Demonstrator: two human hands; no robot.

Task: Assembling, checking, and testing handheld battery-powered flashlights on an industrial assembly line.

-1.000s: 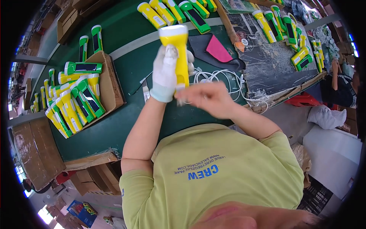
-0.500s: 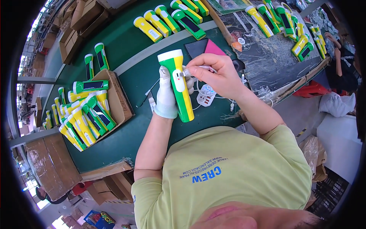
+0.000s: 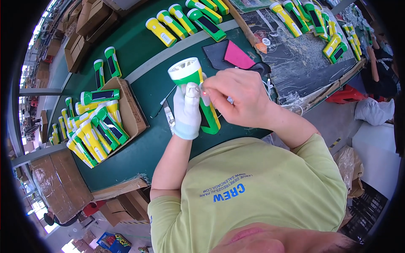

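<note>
A green and yellow flashlight [image 3: 209,121] with a white head is in my gloved left hand [image 3: 187,111], its clear lens tilted up toward the far left. The fingers are wrapped round its body below the head. My bare right hand [image 3: 240,90] is pinched against the flashlight's side, closed on a charging cable's plug that the fingers mostly hide. A small red light glows at those fingertips. Under the left wrist a loose cable connector [image 3: 168,116] lies on the green table [image 3: 156,145].
Several flashlights fill an open cardboard box [image 3: 136,103] at the left. More flashlights [image 3: 160,32] lie in a row at the far side, and a further group [image 3: 314,21] sits on a worn dark board [image 3: 291,57] at the right. A black and pink pad [image 3: 236,55] lies beyond my hands.
The flashlight has turned in my left hand, so its lens and dark side panel now show. My right hand has rolled over, its back now hiding the cable and the white multi-port charger.
</note>
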